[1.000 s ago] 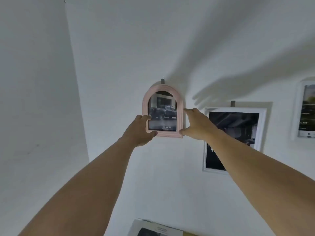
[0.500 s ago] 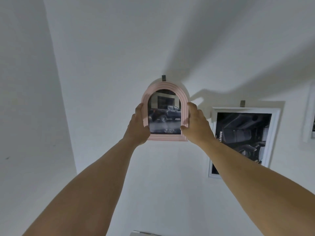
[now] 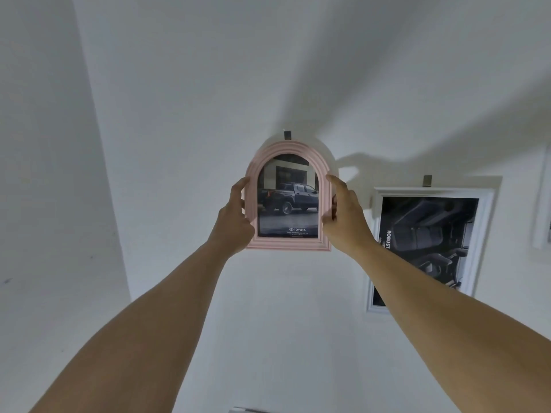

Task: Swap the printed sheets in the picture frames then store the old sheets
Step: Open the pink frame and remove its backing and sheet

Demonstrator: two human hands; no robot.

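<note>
The white wall [image 3: 179,84] fills the view. Right of centre hangs a white rectangular frame with a dark car-interior print [image 3: 423,242], close enough to be knocked in my judgement. At centre, the pink arched frame holding a pickup-truck print [image 3: 287,198] sits just under its grey wall hook [image 3: 287,134]; it could snag there or slip. The left hand [image 3: 235,222] and right hand [image 3: 346,219] clamp its side edges.

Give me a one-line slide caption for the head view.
Left hand and right hand grip the arched pink frame just below its wall hook, beside a white-framed print.
</note>
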